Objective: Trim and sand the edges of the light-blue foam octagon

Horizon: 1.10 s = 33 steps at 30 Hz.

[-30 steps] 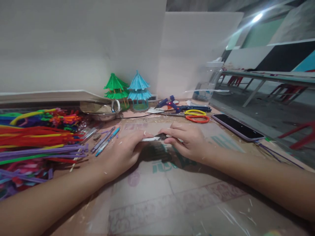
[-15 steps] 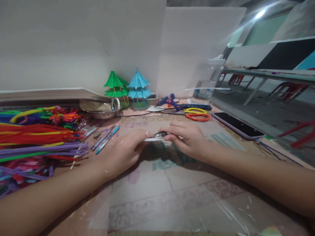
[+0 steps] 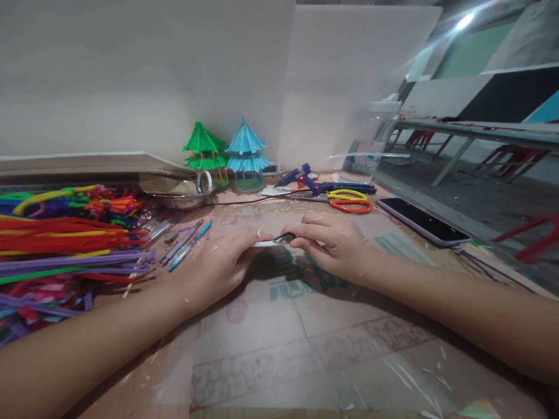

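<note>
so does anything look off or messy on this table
Only some litter: thin, pale slivers lie scattered on the clear, printed plastic sheet, and one clings to the wrist of the left hand. They look like stray scraps. I see nothing plainly spilled or broken.

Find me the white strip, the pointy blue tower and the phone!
White strip [image 3: 264,244], head view: the middle of its visible length.
Blue tower [image 3: 247,163], head view: its lower roof.
Phone [image 3: 423,220], head view: its dark screen.
</note>
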{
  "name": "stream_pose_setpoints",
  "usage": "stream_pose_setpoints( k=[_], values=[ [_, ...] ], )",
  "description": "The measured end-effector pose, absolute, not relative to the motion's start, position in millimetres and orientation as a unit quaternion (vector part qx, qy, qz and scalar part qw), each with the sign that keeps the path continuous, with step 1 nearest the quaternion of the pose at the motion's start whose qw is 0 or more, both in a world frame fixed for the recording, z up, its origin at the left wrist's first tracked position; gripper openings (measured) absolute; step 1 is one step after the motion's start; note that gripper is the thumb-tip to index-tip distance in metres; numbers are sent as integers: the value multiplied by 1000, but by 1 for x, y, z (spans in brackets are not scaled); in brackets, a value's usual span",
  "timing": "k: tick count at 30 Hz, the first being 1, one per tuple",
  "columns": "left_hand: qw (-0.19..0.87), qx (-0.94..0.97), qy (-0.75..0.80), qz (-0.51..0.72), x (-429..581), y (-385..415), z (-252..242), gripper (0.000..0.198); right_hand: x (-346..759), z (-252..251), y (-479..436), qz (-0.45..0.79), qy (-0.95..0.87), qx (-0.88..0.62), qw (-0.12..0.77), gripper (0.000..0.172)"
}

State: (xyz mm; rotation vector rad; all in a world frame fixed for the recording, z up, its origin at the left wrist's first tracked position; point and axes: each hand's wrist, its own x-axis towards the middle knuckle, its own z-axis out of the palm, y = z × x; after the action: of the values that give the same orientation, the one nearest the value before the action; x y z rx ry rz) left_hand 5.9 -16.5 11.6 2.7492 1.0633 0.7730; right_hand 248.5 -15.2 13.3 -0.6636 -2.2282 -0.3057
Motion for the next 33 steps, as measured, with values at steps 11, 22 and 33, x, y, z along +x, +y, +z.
stream_pose_setpoints(
  k=[11,22,33],
  values=[
    [42,901,345,261,6,-16,12,27,251,14,-14,-124,-880,-253,383,35],
    [39,904,336,262,6,-16,12,25,249,12,-12,-137,-878,-226,399,33],
    [35,892,356,276,4,-15,10,27,249,8,-9,-71,-851,-270,446,31]
  ],
)
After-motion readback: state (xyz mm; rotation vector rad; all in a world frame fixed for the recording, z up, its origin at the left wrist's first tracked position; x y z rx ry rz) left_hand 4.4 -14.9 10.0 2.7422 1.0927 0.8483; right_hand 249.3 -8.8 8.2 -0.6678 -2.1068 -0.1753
